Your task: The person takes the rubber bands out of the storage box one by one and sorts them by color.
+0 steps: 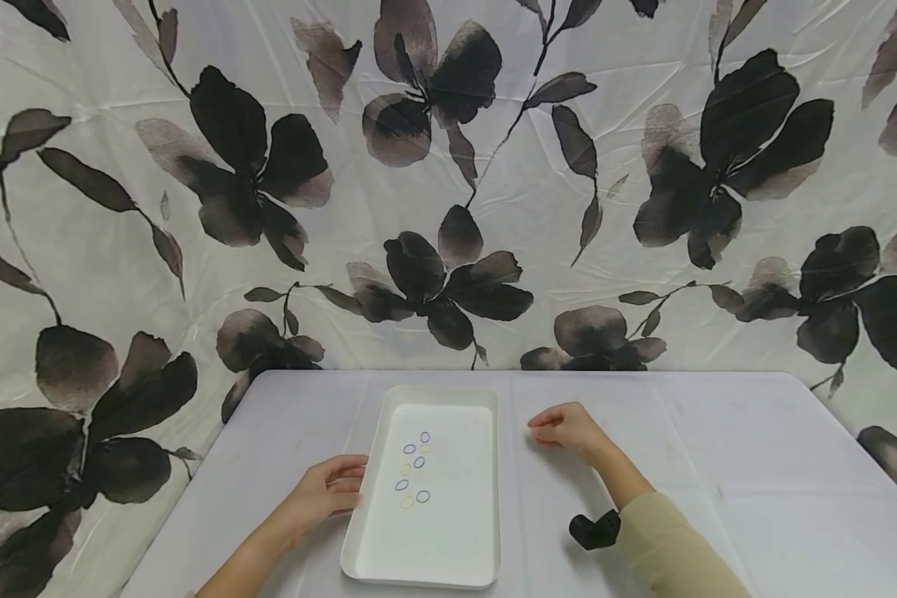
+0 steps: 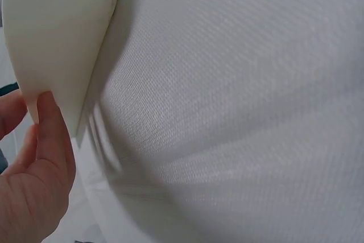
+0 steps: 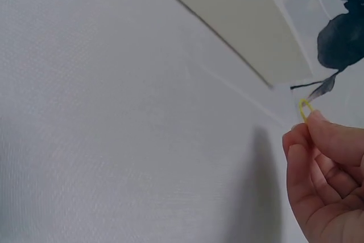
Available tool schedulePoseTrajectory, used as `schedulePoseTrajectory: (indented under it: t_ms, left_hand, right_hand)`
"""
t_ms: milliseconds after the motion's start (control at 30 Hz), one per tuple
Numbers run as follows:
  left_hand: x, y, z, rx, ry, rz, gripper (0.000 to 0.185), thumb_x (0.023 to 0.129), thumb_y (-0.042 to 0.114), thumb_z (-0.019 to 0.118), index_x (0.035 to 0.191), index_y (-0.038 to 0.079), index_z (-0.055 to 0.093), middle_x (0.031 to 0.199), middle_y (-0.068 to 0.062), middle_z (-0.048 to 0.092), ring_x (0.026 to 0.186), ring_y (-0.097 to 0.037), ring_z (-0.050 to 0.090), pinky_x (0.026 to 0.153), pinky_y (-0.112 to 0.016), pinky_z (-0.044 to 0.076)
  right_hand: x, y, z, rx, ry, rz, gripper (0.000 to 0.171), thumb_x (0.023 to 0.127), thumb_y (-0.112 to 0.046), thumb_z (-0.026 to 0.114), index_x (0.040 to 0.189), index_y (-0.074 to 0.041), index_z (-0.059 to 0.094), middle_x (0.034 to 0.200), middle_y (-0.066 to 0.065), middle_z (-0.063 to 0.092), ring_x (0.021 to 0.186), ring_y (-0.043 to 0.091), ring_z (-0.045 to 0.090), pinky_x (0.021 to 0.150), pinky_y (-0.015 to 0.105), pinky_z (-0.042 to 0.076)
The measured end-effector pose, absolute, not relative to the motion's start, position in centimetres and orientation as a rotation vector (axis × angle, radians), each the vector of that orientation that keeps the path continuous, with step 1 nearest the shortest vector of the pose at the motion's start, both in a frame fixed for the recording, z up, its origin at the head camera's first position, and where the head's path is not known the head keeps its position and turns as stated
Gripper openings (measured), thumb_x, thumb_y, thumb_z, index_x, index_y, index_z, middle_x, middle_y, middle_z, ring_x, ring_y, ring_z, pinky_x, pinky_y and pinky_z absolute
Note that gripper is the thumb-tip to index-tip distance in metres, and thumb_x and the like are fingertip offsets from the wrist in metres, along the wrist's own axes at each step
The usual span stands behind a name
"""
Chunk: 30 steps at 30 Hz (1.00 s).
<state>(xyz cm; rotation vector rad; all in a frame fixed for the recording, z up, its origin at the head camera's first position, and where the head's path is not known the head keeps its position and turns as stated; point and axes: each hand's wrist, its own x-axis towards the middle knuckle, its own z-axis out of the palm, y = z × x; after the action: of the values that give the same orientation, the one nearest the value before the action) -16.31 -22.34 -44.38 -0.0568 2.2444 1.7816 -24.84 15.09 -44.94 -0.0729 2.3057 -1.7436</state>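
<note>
A white rectangular tray [image 1: 456, 515] lies on the table, with several thin blue and yellow rubber bands [image 1: 423, 497] spread over its left half. At the tray's left side, my left hand [image 1: 317, 498] holds the rim between fingers and thumb; the left wrist view shows the thumb against the outer wall [image 2: 62, 44]. My right hand [image 1: 571, 432] is raised to the right of the tray, apart from it. Between its thumb and index finger it pinches a small yellow rubber band [image 3: 303, 106], whose loop sticks out past the fingertips.
A white cloth covers the table [image 1: 688, 432]. Near the right sleeve there is a black object [image 1: 595, 530], its kind unclear. Behind the table hangs a white curtain [image 1: 568, 208] with dark flowers.
</note>
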Motion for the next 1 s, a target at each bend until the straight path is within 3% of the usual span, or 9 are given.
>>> schedulePoseTrajectory:
  t_ms: [600, 1000]
  left_hand:
    - [-16.3, -22.5, -44.5, -0.063, 2.236, 1.782, 0.058, 0.075, -0.013, 0.061, 0.130, -0.012, 0.041, 0.119, -0.023, 0.051, 0.096, -0.024, 0.059, 0.078, -0.037, 0.053]
    - [-16.5, -22.4, -44.1, -0.065, 2.221, 1.785, 0.059, 0.075, -0.012, 0.061, 0.131, -0.011, 0.041, 0.119, -0.022, 0.051, 0.097, -0.024, 0.058, 0.079, -0.037, 0.053]
  right_hand:
    - [-24.7, 13.7, -46.4, -0.054, 2.500, -1.612, 0.008, 0.078, 0.005, 0.068, 0.084, 0.010, 0.068, 0.069, 0.006, 0.065, 0.059, 0.008, 0.057, 0.055, 0.021, 0.050]
    - [-24.7, 13.5, -45.9, -0.067, 2.600, -1.485, 0.005, 0.077, 0.001, 0.071, 0.080, 0.005, 0.070, 0.065, 0.003, 0.063, 0.057, 0.011, 0.055, 0.053, 0.023, 0.048]
